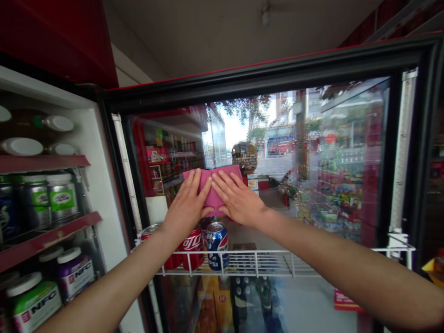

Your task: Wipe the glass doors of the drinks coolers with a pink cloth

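A folded pink cloth (214, 199) lies against the inner glass pane (277, 185) of an open fridge door. My left hand (187, 199) presses flat on its left half, fingers stretched upward. On the right half rests my right hand (239, 196), its fingers also extended and pointing up and left. The two hands nearly meet over the middle of the cloth. Just below them, a blue Pepsi can (217, 245) and a red Coca-Cola can (193, 247) stand in a white wire door rack (256, 263). My left forearm partly hides more red cans.
At left are fridge shelves (45, 238) with silver-and-green cans (62, 198) and NFC bottles (74, 270). The black door frame (260, 76) surrounds the glass, with white slotted strips (402, 152) at its sides. Reflections of a street and shop goods show in the pane.
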{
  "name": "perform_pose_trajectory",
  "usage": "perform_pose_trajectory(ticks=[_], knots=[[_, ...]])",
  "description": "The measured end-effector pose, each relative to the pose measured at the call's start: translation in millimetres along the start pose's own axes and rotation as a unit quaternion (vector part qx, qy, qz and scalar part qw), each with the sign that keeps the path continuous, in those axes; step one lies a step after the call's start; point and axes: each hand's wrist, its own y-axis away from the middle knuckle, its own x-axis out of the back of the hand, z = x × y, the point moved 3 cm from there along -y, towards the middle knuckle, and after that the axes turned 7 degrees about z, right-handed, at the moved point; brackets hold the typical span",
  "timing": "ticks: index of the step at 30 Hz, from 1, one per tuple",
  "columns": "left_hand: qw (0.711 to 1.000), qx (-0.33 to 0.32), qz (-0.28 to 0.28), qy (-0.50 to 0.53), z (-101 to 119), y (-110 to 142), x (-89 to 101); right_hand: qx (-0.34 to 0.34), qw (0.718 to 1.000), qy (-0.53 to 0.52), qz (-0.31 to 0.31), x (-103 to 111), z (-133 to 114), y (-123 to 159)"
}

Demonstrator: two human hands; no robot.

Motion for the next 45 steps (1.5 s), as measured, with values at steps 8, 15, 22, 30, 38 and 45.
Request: perform_pose_trajectory(ticks=[8, 15, 22, 30, 38, 45], knots=[[0.999, -0.015, 0.01, 0.031, 45.6, -33.6, 0.2, -0.015, 1.0, 0.007, 0.004, 18.6, 34.4, 42.6], [0.999, -0.023, 0.025, 0.024, 85.5, -55.9, -3.4, -0.034, 0.999, -0.012, 0.005, 32.3, 61.8, 78.6], [0.999, -0.017, 0.024, 0.026, 120.8, -74.2, -7.2, -0.023, 0.999, -0.008, 0.024, 45.1, 86.6, 107.3], [0.999, -0.012, 0.016, 0.047, 155.6, -93.9, -10.8, -0.028, 1.0, 0.007, 0.003, 57.1, 111.5, 137.5], [0.998, -0.027, 0.014, 0.063, 199.3, -121.9, -12.9, -0.051, 0.998, 0.031, -0.021, 74.4, 139.3, 177.9], [0.997, -0.028, 0.017, 0.074, 237.3, -139.7, -13.0, -0.066, 0.996, 0.04, -0.044, 87.8, 160.6, 209.9]])
